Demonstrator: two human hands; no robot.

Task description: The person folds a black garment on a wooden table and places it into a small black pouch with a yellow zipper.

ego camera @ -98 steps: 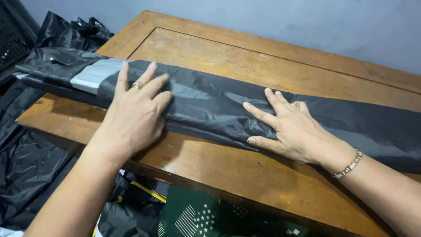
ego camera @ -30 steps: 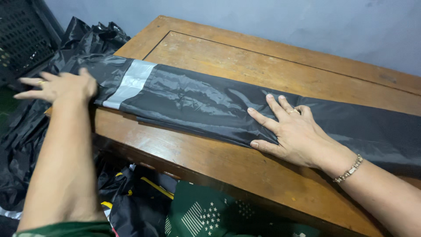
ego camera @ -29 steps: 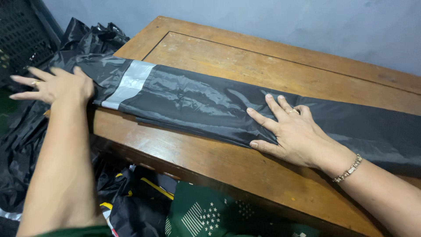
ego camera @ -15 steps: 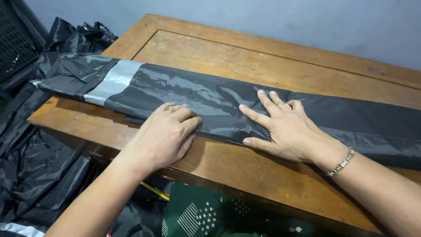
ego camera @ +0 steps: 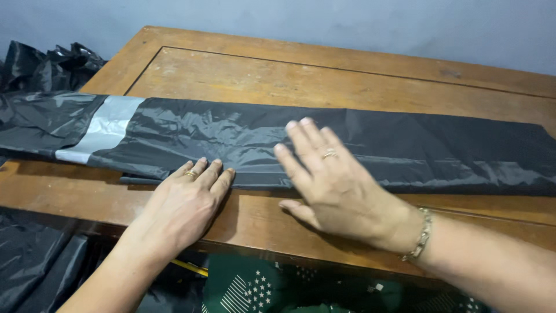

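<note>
A long black plastic bag [ego camera: 370,145], folded into a flat strip, is lying across the wooden table [ego camera: 301,75], running from beyond the left edge to the right end, nearer the near edge than the far one. A grey band [ego camera: 101,128] is crossing the bag close to the table's left edge, and past it the bag's end is hanging off the table. The left hand [ego camera: 185,206] is resting palm down at the near edge of the table, fingers straight and close together, their tips lying on the bag's near fold; it is gripping nothing, and a ring [ego camera: 190,173] is showing on one finger. The right hand [ego camera: 330,185] is lying just beside it to the right, flat and open with fingers slightly spread, the fingers pressing on the bag and the heel of the palm sitting over bare wood near the near edge; it is holding nothing either. It is wearing a ring and, at the wrist, a bracelet [ego camera: 421,235]. More crumpled black plastic [ego camera: 40,64] is lying heaped beyond the table's far left corner, and a green patterned cloth [ego camera: 260,287] is showing below the near edge
</note>
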